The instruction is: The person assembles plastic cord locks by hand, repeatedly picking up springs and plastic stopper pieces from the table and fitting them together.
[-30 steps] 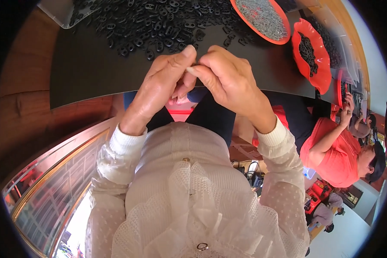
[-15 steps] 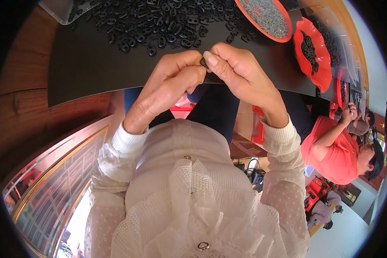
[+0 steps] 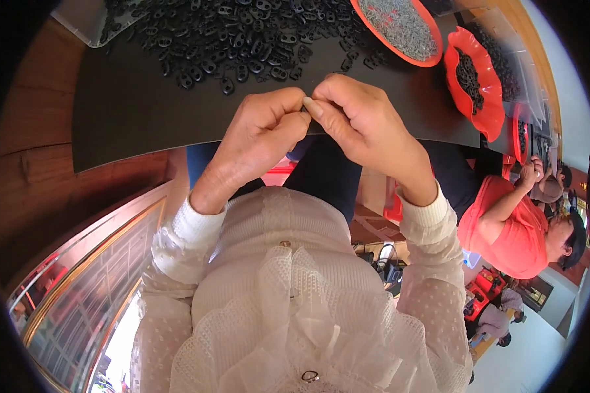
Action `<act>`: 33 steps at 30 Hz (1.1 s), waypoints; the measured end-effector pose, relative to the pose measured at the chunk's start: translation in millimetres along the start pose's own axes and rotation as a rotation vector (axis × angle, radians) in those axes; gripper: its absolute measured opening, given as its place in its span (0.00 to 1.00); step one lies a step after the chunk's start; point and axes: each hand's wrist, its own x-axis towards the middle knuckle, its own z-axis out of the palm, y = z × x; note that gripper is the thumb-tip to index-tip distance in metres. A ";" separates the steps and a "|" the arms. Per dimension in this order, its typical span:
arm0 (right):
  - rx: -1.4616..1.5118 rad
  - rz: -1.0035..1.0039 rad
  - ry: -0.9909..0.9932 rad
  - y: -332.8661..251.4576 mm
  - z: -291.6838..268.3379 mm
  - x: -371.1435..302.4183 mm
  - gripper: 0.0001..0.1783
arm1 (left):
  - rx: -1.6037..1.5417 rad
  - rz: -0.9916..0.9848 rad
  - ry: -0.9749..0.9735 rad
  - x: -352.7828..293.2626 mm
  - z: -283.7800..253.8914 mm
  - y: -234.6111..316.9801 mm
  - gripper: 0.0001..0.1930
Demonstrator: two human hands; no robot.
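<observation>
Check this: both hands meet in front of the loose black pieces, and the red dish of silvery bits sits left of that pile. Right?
Wrong side: the head view shows the red dish of silvery bits to the right of the loose black pieces. The rest holds.

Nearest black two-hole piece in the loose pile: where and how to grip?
Probably pinch the black two-hole piece by its long side edges, coming from above on the person's side: it appears to lie flat, its length pointing toward the person, with bare black mat before it and the pile beyond.
</observation>
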 end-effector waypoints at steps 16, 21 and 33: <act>-0.269 -0.157 -0.223 23.5 11.1 50.7 0.09 | 0.082 0.201 -0.112 -5.5 -5.1 2.9 0.07; -0.517 -0.116 -0.057 33.4 3.5 64.9 0.08 | 0.034 0.104 -0.102 -6.1 -4.3 5.2 0.07; 0.093 0.070 -0.145 -6.7 -8.9 8.5 0.18 | -0.042 0.042 0.004 -5.4 0.7 7.2 0.09</act>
